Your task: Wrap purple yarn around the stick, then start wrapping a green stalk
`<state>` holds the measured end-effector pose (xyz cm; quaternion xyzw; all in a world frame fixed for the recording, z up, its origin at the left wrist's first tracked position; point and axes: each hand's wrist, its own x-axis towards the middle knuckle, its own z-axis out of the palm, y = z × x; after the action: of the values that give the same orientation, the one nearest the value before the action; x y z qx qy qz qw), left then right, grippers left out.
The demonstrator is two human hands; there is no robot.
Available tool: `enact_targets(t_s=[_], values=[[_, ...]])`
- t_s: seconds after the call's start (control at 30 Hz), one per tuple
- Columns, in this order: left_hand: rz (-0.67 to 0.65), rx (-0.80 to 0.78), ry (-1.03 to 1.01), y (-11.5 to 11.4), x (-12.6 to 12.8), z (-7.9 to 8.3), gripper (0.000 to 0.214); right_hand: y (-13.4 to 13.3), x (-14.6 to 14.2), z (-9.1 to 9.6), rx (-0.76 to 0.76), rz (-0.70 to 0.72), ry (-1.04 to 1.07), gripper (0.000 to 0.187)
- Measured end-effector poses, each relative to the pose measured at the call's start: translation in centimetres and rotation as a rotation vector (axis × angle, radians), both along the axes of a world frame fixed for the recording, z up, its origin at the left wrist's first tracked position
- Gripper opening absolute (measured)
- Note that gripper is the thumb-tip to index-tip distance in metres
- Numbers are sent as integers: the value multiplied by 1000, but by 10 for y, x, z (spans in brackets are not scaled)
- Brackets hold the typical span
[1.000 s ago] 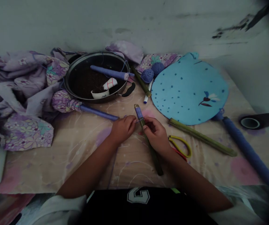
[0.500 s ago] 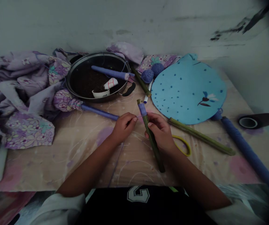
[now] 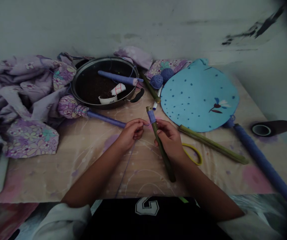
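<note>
My right hand is closed around a green bamboo stick, held tilted over the table with its top end leaning left. Near that top end, purple yarn is wound in a tight band. My left hand pinches the loose strand of yarn just left of the stick. From there the strand runs down to the table's front edge. Behind my left hand lies a purple-wrapped stick with a floral cloth head. A yellow ring-shaped handle shows partly beside my right forearm.
A black pan holding dark soil, a broken cup and a wrapped stick stands at the back. Right of it are yarn balls, a marker, a blue dotted mat, another bamboo stick and a dark tube. Purple cloth is heaped left.
My left hand has turned slightly, its fingers more curled, with the yarn strand between it and the stick. My right hand keeps its hold on the stick. The view has shifted slightly.
</note>
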<state>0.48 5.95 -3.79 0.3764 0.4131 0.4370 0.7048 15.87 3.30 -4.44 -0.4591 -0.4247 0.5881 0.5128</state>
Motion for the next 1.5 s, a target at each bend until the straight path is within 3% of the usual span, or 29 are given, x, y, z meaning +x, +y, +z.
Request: enact_targets(t_s=[0.23,0.33,0.5,0.7,1.0,1.23,1.5], values=[[91,71,107,-3,10,-11,35,-2,-1,8,-131,72,154,27],[120,94,146,-4,11,-12,33,-3,-1,11,-171,80,180,19],[150,141,158,-6,13,-6,31,-4,-2,14,-212,100,206,23],[27,177,90,-7,15,-6,30,-2,-1,17,-351,153,274,19],[-5,163,24,-10,19,-10,30,0,0,16,-545,232,376,28],[-49,31,-88,-12,20,-10,33,1,-1,17,-572,262,448,26],[-73,67,-54,-10,17,-9,34,2,1,11,-558,301,427,27]])
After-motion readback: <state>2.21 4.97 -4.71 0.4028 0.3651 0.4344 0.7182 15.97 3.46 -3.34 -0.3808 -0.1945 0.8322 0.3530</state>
